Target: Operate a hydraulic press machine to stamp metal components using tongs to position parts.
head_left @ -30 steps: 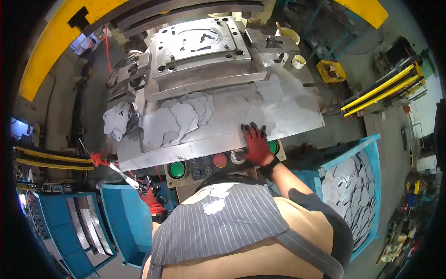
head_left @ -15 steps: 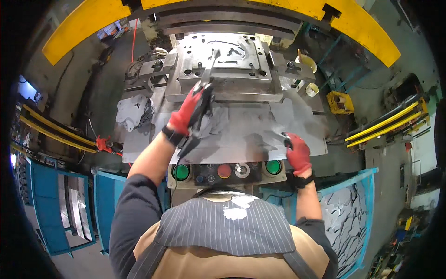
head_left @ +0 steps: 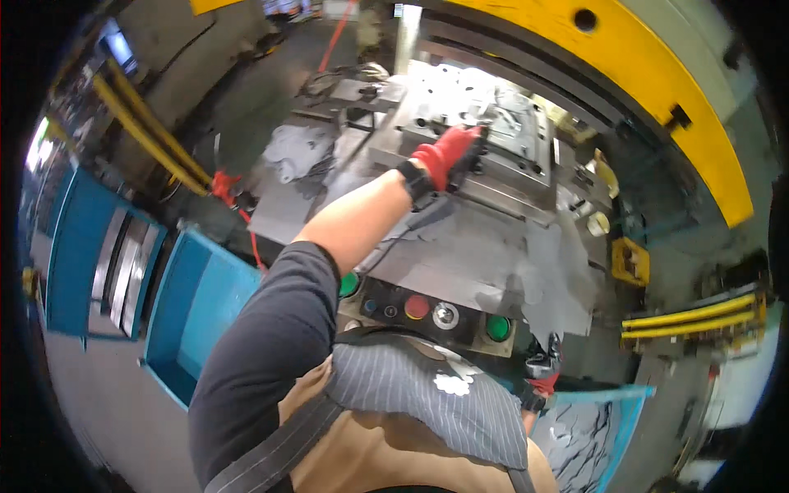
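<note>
My left hand, in a red glove with a black palm, reaches forward over the metal die. It is closed around a dark-handled tool with a black cable trailing toward me. The tool's front end is blurred against the bright die top, so what it touches cannot be made out. At the front right of the table, my right hand, gloved in red and black, has its fingertips closed at the near end of a flat grey metal sheet. Blur partly hides these fingers.
Cut grey plates lie piled at the table's left. A control box with green and red buttons sits below the front edge. Blue bins stand at left; another bin at right holds metal pieces. A yellow press frame arches overhead.
My view has turned, tilting the scene. My left hand has moved forward with the tool to the die. My right hand has come back and down to the sheet's near end.
</note>
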A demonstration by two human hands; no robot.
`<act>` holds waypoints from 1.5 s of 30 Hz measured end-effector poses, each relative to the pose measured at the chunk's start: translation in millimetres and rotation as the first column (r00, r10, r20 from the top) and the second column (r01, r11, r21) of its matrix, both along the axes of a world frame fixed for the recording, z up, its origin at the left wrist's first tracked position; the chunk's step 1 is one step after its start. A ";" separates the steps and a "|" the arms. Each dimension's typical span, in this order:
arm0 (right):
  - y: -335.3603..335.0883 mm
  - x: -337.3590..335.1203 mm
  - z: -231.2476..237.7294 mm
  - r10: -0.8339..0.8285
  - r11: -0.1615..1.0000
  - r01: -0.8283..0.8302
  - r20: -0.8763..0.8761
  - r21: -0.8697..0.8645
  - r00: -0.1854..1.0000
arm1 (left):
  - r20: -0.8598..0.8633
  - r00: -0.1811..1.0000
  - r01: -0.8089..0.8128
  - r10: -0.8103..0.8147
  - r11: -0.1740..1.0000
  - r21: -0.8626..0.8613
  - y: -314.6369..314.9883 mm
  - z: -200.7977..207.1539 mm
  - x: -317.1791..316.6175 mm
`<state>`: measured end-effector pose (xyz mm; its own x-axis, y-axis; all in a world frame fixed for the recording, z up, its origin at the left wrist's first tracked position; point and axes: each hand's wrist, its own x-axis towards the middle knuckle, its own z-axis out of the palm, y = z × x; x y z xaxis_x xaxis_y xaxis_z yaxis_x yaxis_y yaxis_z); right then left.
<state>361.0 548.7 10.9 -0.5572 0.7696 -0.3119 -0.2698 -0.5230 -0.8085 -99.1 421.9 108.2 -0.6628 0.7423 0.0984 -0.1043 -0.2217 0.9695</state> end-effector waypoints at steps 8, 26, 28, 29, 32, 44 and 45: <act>0.4 -16.6 3.2 -0.008 0.994 -0.003 0.095 0.108 0.995 | 0.067 0.945 -0.325 0.320 0.941 0.092 -134.5 1.7 77.4; 2.2 -153.7 73.6 0.423 0.905 -0.422 0.006 0.044 0.906 | 0.391 0.863 -0.425 0.320 0.878 0.219 -350.3 -94.3 52.8; 12.3 -175.3 89.6 0.408 0.806 -0.384 0.046 0.451 0.912 | 0.696 0.710 -0.442 0.106 0.837 0.324 -322.1 -40.3 92.4; 18.0 -198.5 102.5 0.512 0.814 -0.435 -0.123 0.384 0.850 | 0.717 0.693 -0.442 0.074 0.830 0.342 -314.6 -24.0 109.9; 39.1 -289.3 123.4 0.506 0.851 -0.432 -0.246 0.299 0.827 | 0.363 0.783 -0.540 0.506 0.842 -0.008 -302.1 -43.5 139.4; 116.1 -492.7 118.2 -0.223 -0.187 -0.599 0.560 0.779 0.798 | 0.115 0.719 -0.654 0.686 0.723 -0.224 -319.7 -64.5 186.2; 102.9 -491.5 126.4 -0.134 0.097 -0.652 0.659 0.752 0.740 | 0.040 0.682 -0.705 0.730 0.671 -0.229 -321.3 -64.3 189.1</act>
